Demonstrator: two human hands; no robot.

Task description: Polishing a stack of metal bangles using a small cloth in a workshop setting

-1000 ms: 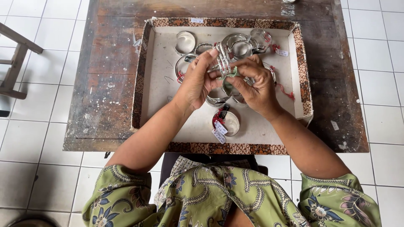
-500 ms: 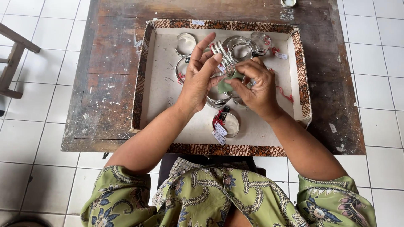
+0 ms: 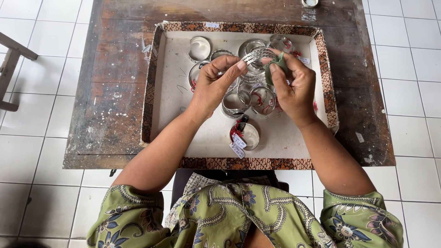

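Observation:
A silver cuff bracelet (image 3: 257,56) of several thin bands is held over a shallow tray (image 3: 206,138) with a patterned brown rim. My left hand (image 3: 216,85) pinches the bracelet's left end between thumb and fingers. My right hand (image 3: 291,87) presses a small green cloth (image 3: 277,66) against the bracelet's right side. Several more silver bangles (image 3: 236,103) lie in the tray under my hands, and one bangle with a red string and white tags (image 3: 243,135) sits nearer to me.
The tray rests on a worn dark wooden table (image 3: 115,92) above a white tiled floor (image 3: 36,151). A small round lid (image 3: 310,2) lies at the table's far edge. Part of a wooden stool (image 3: 11,64) stands at the left.
Both hands have lifted the bracelet up and away from me, and the fingers have shifted along it; the green cloth now shows in my right hand.

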